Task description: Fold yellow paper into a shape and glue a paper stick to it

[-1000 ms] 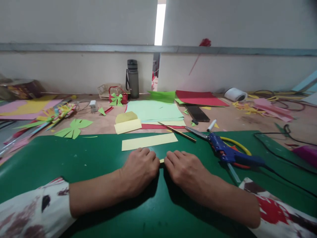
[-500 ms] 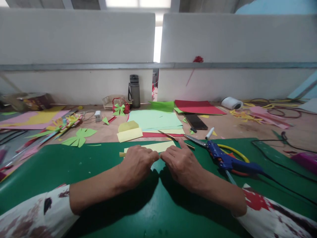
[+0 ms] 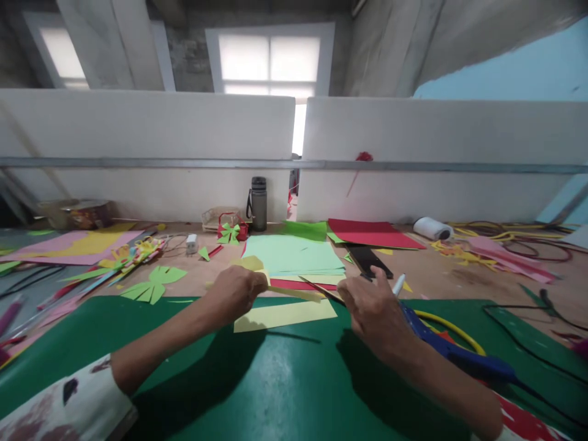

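Note:
My left hand [image 3: 234, 293] is closed on a narrow folded pale yellow paper strip [image 3: 294, 294], which sticks out to the right above the mat. Below it, a wider pale yellow paper strip [image 3: 287, 314] lies flat on the green mat [image 3: 275, 392]. My right hand [image 3: 379, 312] has its fingers bent over the near end of a thin pointed metal tool [image 3: 316, 286], with one digit raised; the exact grip is partly hidden. Beside that hand lies a blue glue gun [image 3: 468, 355], partly covered by the forearm. A yellow handle loop [image 3: 454, 327] shows behind the gun.
Pale green sheets [image 3: 294, 254] lie ahead, with red paper [image 3: 372, 234] and a black phone [image 3: 370, 260] to their right. A grey bottle [image 3: 259, 205] stands by the white partition [image 3: 138, 125]. Green paper cutouts [image 3: 154, 285] lie left; cords [image 3: 496, 324] cross the right side.
My hands have parted from the middle. The left carries the narrow strip left and up; the right has moved right onto the pointed tool. The camera has tilted up.

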Motion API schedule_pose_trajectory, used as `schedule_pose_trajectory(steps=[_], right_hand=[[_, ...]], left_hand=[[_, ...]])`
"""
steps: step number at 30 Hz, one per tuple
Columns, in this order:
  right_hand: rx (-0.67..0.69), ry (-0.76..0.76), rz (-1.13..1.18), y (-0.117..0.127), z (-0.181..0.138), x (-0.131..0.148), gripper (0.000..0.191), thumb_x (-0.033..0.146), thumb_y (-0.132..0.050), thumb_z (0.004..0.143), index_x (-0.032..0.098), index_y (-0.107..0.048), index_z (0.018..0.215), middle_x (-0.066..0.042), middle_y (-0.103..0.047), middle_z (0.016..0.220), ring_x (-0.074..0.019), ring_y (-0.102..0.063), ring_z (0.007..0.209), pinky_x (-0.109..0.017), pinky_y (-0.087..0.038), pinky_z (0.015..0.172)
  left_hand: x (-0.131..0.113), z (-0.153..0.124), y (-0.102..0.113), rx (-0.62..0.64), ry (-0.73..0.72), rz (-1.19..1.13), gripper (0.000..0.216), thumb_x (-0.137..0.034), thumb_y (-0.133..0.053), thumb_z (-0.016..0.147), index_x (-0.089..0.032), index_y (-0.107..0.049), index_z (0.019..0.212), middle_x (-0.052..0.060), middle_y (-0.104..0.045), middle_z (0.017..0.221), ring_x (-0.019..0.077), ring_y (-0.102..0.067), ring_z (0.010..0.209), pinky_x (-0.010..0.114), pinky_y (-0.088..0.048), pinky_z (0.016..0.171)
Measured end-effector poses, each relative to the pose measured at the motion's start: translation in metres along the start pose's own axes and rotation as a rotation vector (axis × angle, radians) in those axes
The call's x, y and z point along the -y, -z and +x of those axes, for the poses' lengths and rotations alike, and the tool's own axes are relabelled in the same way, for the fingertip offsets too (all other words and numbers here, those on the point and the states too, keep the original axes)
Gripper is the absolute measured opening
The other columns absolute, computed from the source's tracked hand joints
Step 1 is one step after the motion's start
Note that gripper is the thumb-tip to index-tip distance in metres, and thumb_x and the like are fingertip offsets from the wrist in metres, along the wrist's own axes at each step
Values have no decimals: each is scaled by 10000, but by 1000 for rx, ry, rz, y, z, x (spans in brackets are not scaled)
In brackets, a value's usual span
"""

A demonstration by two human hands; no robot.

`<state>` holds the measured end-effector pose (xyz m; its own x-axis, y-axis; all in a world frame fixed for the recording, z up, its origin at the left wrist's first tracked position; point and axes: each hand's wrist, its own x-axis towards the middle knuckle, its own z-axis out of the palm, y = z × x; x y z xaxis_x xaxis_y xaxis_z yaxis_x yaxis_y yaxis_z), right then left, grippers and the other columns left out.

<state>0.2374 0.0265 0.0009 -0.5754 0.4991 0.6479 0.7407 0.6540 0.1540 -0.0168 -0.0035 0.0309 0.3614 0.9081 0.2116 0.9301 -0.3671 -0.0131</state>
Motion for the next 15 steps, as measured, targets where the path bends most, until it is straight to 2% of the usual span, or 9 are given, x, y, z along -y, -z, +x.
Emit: schedule_pose_trajectory(steps=[2, 4, 6, 9, 12, 15], right_hand=[[-86, 45, 37, 4, 0, 14, 200, 185, -392, 909, 124, -582, 919, -94, -666, 850, -225, -573, 874, -496, -206, 962], [-56, 85, 40, 5, -1, 31, 162, 224, -470, 889, 135, -580, 967, -96, -673, 920, -259, -542, 998, -524, -144, 994], [32, 110, 47, 4, -4, 43, 102, 209, -508, 868, 157, -593, 848, -53, -666, 787, -249, -549, 952, -521, -123, 1007], [111, 137, 62, 0, -9, 49, 225, 83, -442, 854, 169, -565, 687, -7, -594, 613, -188, -543, 753, -499, -142, 1007], [132, 125, 61, 0, -9, 43, 282, 27, -393, 825, 170, -566, 654, -5, -575, 595, -155, -497, 634, -489, -169, 991], [180, 64, 57, 3, -5, 33, 284, 30, -398, 807, 169, -588, 647, -14, -583, 597, -161, -513, 637, -482, -182, 972]], left_hand=[[-12, -2, -6, 13, -29, -2, 206, -8, -441, 677, -167, -525, 576, -17, -457, 465, 117, -388, 433, 239, -223, 480], [-27, -4, -14, 16, -85, -7, 202, -10, -445, 693, -167, -530, 600, -11, -507, 496, 124, -435, 459, 255, -284, 541], [-42, -7, -21, 0, -163, -15, 172, -18, -463, 692, -163, -531, 630, 1, -557, 546, 140, -491, 506, 285, -328, 611], [-55, -11, -26, -45, -251, -7, 140, -24, -484, 671, -154, -533, 689, 22, -594, 607, 168, -542, 572, 319, -354, 658], [-54, -10, -24, -80, -263, 36, 145, -34, -472, 708, -154, -551, 730, 33, -610, 646, 178, -559, 625, 329, -350, 678], [-41, -6, -17, -90, -225, 69, 175, -47, -453, 768, -166, -581, 760, 31, -639, 685, 175, -567, 658, 324, -336, 684]])
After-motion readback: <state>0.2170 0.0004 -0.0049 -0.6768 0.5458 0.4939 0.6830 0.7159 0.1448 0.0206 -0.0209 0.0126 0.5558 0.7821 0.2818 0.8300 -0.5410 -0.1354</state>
